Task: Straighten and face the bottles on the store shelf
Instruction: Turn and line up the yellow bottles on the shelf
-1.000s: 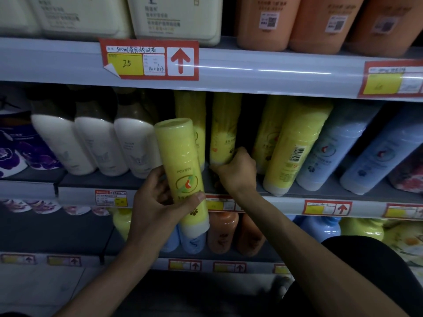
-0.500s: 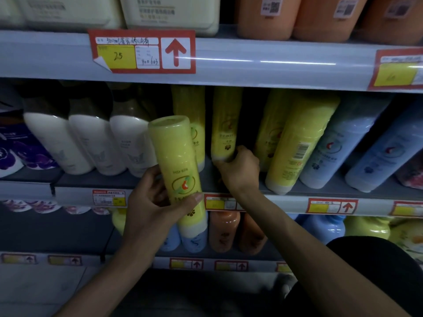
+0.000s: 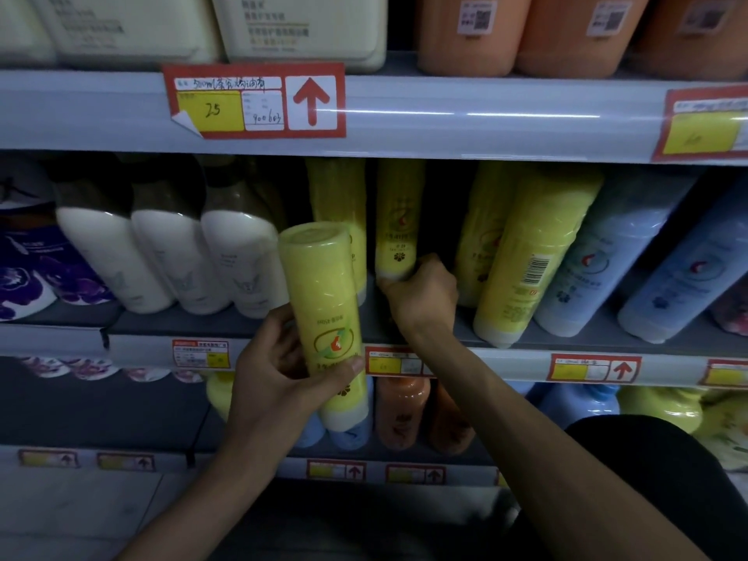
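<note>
At centre frame, your left hand (image 3: 279, 378) wrapped fingers and thumb around a tall yellow plastic bottle (image 3: 324, 309), held clear of the grey middle shelf (image 3: 518, 364), label toward you. Just right, your right hand (image 3: 423, 295) curled its fingers round the base of a second yellow bottle (image 3: 398, 224) standing deep on that shelf. Further right, a tilted yellow bottle (image 3: 530, 261) showed its barcode outward beside pale blue bottles (image 3: 583, 269). The job looked about half done: white bottles (image 3: 162, 257) at left stood in a row, while the yellow group awaited facing.
</note>
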The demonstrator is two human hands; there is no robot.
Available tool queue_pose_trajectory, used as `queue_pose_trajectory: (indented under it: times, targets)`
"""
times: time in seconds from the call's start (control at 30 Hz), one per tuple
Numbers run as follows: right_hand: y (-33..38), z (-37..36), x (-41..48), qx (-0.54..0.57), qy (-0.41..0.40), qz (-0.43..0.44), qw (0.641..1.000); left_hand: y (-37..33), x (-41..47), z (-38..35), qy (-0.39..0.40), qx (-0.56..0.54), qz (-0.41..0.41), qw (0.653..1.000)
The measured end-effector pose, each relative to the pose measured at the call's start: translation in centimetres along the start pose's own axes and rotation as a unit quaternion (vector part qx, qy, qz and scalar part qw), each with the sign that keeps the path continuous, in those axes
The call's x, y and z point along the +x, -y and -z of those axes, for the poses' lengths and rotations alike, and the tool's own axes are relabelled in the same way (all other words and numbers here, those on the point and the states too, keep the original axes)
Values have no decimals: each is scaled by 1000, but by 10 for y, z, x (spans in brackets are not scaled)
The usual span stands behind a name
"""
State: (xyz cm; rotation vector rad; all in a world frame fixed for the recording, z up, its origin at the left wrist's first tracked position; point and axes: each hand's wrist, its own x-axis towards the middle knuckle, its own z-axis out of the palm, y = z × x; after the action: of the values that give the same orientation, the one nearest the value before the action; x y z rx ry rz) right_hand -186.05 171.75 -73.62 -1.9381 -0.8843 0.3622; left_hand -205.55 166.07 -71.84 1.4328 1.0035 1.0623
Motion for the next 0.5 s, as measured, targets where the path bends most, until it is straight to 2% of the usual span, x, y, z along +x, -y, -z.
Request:
queue_pose_trajectory:
  times: [0.23, 0.5]
  targets:
    - [5, 8, -7, -22, 9, -3, 1000, -10, 0, -9, -7, -2, -15, 1000]
    - [4, 46, -33, -21, 10, 81, 996, -27, 2, -23, 0, 14, -42, 999]
